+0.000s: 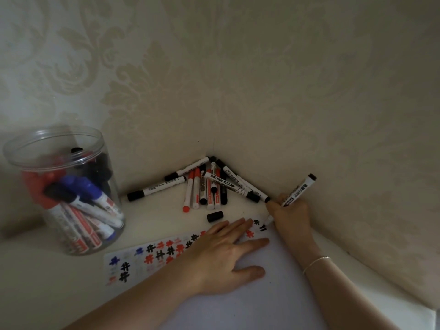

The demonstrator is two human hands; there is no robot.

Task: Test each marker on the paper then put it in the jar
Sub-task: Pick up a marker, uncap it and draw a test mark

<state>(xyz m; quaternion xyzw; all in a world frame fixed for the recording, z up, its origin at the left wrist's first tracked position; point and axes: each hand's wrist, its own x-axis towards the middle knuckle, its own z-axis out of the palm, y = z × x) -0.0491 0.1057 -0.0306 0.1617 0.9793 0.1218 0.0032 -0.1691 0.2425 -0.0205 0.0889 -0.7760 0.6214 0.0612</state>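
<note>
Just damask-patterned cream wallpaper (238, 67) meeting in a corner around 12 o'clock, plus a thin bracelet (316, 262) at 4 o'clock.

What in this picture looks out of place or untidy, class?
A loose black cap lies by itself on the table, between the marker pile in the corner and the paper. It probably belongs to the marker the right hand is writing with. The untested markers lie crisscrossed, not lined up.

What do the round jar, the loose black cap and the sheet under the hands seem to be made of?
Round clear jar: likely glossy plastic; markers show through its wall. Small loose black cap: probably moulded plastic, dull sheen. Flat white sheet: matte paper, taking ink marks.
</note>
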